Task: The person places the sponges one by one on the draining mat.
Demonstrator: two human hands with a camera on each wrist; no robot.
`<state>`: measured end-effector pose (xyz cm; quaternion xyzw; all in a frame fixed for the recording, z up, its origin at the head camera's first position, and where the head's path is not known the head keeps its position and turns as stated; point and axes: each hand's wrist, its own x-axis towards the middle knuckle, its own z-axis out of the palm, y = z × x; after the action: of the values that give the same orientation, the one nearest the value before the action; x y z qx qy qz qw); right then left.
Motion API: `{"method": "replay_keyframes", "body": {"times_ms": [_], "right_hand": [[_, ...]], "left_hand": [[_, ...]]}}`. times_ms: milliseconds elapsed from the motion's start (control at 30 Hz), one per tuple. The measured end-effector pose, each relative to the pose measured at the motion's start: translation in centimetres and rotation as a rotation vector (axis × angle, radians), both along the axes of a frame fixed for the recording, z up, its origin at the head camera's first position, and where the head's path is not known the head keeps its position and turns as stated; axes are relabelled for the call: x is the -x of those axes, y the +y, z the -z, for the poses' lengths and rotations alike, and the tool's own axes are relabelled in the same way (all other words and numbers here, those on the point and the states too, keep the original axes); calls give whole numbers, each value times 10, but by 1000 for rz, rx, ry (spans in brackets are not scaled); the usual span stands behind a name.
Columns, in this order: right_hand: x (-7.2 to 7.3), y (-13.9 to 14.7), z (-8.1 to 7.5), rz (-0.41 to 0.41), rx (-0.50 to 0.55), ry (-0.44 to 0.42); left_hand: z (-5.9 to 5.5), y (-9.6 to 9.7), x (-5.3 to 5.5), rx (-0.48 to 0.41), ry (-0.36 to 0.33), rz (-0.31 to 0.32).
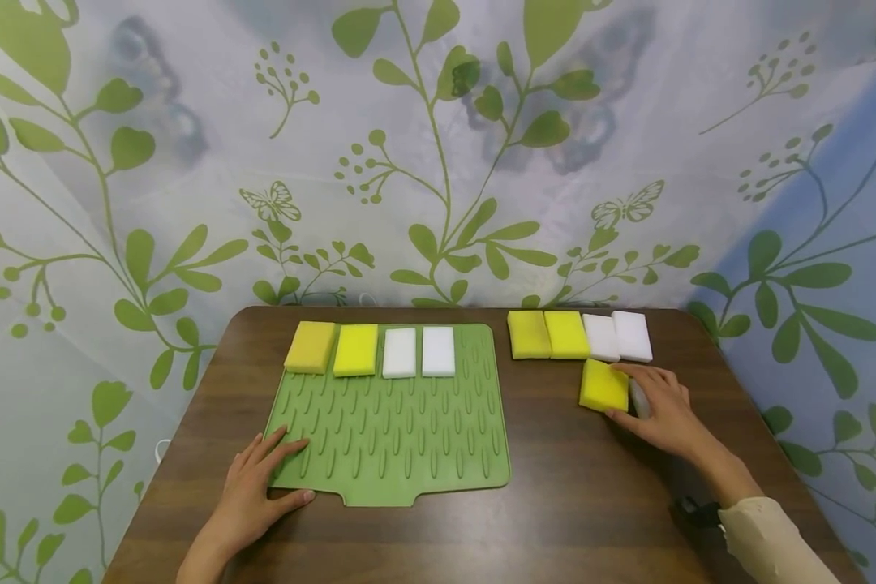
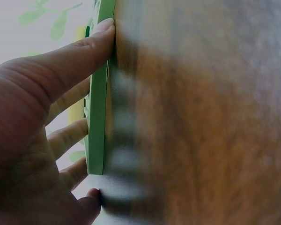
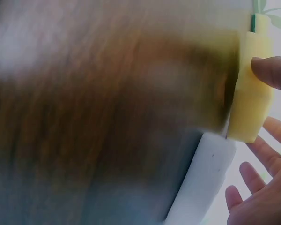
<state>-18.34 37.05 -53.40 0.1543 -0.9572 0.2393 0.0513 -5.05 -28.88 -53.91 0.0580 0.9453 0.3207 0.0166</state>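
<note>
My right hand [image 1: 660,410] pinches a yellow sponge [image 1: 602,386] between thumb and index finger, low over the table's right half. In the right wrist view the thumb lies on this yellow sponge [image 3: 250,110], while the other fingers are spread apart. A white sponge [image 1: 639,399] beside it is mostly hidden by that hand. My left hand [image 1: 251,491] rests at the near left corner of a green ridged mat [image 1: 401,438], fingers over its left edge. In the left wrist view the thumb touches the rim of the mat [image 2: 98,103].
Along the mat's far edge stand an orange-yellow sponge [image 1: 311,347], a bright yellow sponge [image 1: 355,350] and two white sponges [image 1: 399,353]. At the table's back right, two yellow sponges [image 1: 530,334] and two white sponges [image 1: 631,336] form a row. A leaf-patterned curtain [image 1: 438,162] hangs behind.
</note>
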Motion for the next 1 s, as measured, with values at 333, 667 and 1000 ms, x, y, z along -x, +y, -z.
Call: {"method": "replay_keyframes", "body": {"times_ms": [333,667,1000], "right_hand": [[4,-24,-7,-71,26,69],[22,-58,-12,-146,37,76],[40,-105,-16,-218,66,81]], "left_hand": [[0,1,0,4,-5,-3],[7,-2,-1,-3,52,3],[0,-1,0,8,-15,-2]]}}
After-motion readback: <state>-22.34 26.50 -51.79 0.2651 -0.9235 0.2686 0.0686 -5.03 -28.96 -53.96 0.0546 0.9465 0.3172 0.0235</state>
